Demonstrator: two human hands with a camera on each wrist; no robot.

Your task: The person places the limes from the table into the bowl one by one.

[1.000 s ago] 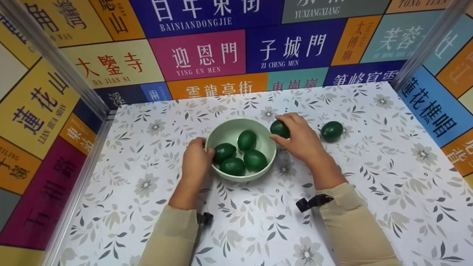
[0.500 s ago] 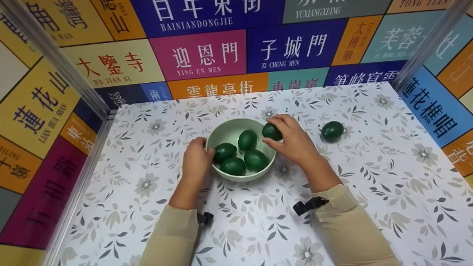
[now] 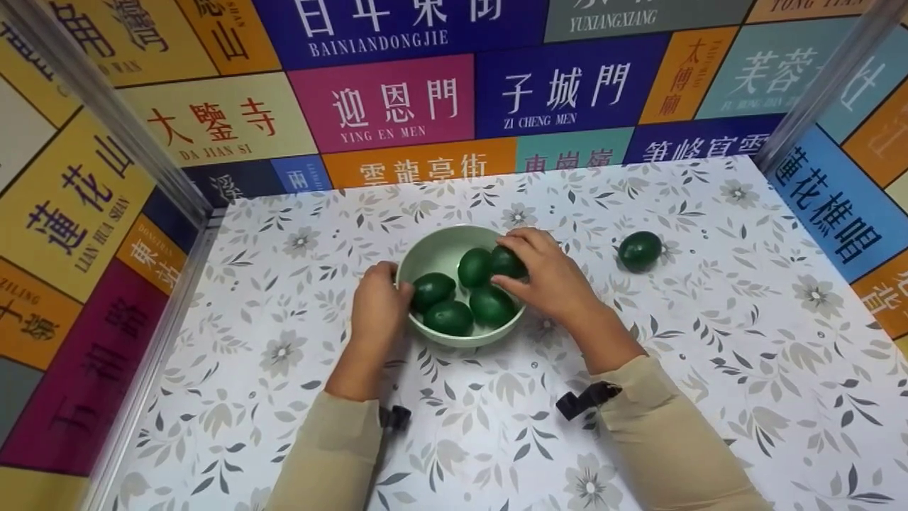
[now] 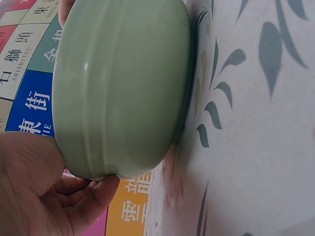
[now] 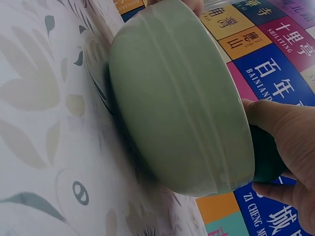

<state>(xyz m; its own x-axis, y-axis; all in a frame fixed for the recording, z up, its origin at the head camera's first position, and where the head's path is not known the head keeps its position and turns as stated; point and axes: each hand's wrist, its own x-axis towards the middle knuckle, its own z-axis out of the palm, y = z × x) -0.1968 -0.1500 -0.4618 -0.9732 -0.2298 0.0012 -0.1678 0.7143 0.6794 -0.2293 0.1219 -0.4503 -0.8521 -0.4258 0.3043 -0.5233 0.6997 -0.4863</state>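
A pale green bowl [image 3: 464,341] stands on the table with several glossy dark green egg-shaped fruits [image 3: 448,319] in it. My left hand [image 3: 378,305] grips the bowl's left rim, thumb over the edge; in the left wrist view the fingers [image 4: 96,206] touch the bowl's outer wall. At the right rim, my right hand [image 3: 550,273] holds another dark green fruit [image 3: 506,262] just inside the bowl, beside the others. That same fruit [image 5: 266,155] shows partly behind the rim in the right wrist view. One more green fruit [image 3: 640,251] lies on the table, right of the bowl.
White cloth with a grey leaf-and-flower print covers the table [image 3: 284,426]. Panels with colourful lettering [image 3: 383,106] stand behind it and on both sides. A black strap mount [image 3: 587,399] sits on the right wrist.
My right hand has carried the green fruit leftward from beside the bowl, over the right rim and down into it. The left hand keeps its hold on the rim.
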